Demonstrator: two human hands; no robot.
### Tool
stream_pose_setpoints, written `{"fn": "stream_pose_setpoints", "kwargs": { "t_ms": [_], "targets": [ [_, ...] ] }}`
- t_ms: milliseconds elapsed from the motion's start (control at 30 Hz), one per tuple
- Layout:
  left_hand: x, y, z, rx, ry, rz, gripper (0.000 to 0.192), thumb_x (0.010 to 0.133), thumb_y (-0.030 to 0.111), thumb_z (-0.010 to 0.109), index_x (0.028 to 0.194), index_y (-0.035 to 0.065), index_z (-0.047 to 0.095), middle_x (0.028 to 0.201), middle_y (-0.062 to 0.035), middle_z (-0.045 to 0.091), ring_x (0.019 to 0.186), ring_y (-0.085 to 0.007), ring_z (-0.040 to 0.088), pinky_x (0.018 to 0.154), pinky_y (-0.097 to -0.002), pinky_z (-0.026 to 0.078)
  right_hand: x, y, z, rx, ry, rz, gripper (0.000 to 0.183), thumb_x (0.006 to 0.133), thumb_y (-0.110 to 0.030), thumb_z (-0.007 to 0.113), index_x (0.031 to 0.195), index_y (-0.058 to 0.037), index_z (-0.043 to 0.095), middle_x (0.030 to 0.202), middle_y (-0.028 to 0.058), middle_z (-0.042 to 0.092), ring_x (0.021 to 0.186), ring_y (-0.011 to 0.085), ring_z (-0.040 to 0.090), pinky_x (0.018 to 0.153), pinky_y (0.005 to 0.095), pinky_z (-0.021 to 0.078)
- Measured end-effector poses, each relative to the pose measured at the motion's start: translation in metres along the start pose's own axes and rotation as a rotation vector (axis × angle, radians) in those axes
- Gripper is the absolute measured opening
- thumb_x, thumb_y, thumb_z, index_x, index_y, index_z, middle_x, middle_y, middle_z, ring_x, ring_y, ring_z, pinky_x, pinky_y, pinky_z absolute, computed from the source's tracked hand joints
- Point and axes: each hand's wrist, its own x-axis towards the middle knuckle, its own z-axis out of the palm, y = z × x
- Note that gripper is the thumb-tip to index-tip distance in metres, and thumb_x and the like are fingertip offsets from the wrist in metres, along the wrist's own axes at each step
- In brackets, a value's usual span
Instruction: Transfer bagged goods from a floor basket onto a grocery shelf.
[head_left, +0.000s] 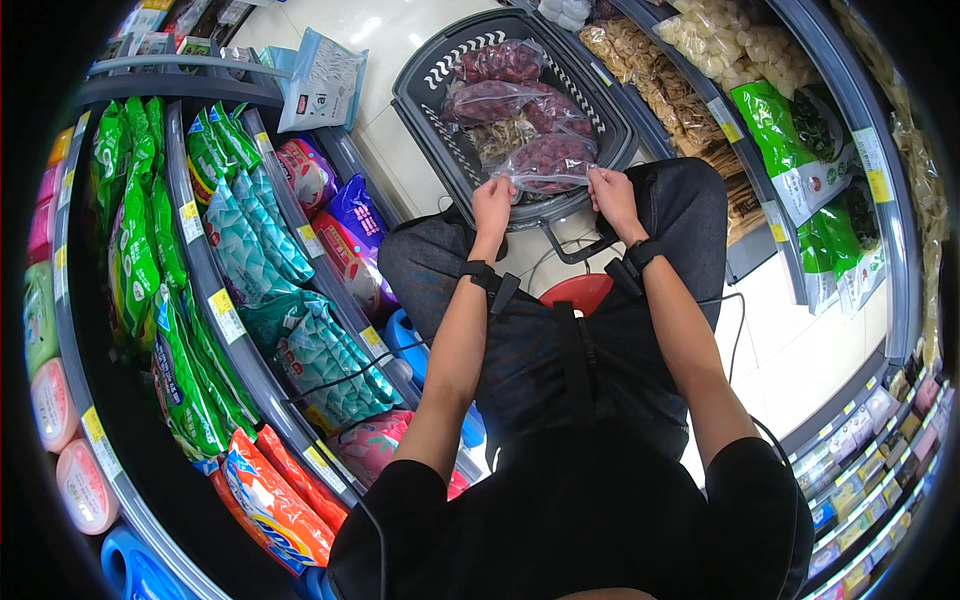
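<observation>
A clear plastic bag of dark red dried fruit (551, 157), perhaps jujubes, lies at the near end of a dark grey shopping basket (420, 139). My left hand (493, 199) pinches the left end of the bag's upper edge. At the right end of that same edge, my right hand (611, 193) has hold of it, so the edge stretches between both hands. Behind it in the basket are more bags of red dried fruit (499, 61) and a bag of pale brown dried goods (504, 139). The basket's handle (574, 255) hangs toward me.
Shelves on the left hold green detergent bags (139, 240), teal bags (330, 360) and orange bags (274, 502). Bagged dried foods (637, 82) fill the right shelves. A light blue package (322, 82) stands at the left shelf's far end. Below the basket is a red seat (577, 292).
</observation>
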Motion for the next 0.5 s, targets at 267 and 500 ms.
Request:
{"fn": "stream_pose_setpoints", "kwargs": {
  "t_ms": [267, 500],
  "targets": [
    [0.002, -0.0032, 0.0003, -0.032, -0.001, 0.012, 0.034, 0.09, 0.026, 0.055, 0.065, 0.0039, 0.058, 0.054, 0.0039, 0.046, 0.045, -0.0048, 0.037, 0.043, -0.0223, 0.024, 0.0025, 0.0031, 0.0012, 0.019, 0.0, -0.008, 0.035, 0.088, -0.025, 0.052, 0.063, -0.0009, 0.054, 0.054, 0.0007, 0.051, 0.042, 0.0089, 0.047, 0.041, 0.0248, 0.0374],
    [-0.0003, 0.0005, 0.0012, -0.021, 0.003, -0.002, 0.034, 0.09, 0.026, 0.055, 0.065, 0.0036, 0.059, 0.053, 0.0038, 0.047, 0.044, -0.0047, 0.036, 0.042, -0.0223, 0.024, 0.0009, 0.0016, 0.0005, 0.007, 0.003, -0.014, 0.035, 0.088, -0.025, 0.052, 0.062, -0.0011, 0.054, 0.053, 0.0006, 0.05, 0.042, 0.0089, 0.047, 0.041, 0.0246, 0.0375]
  ]
}}
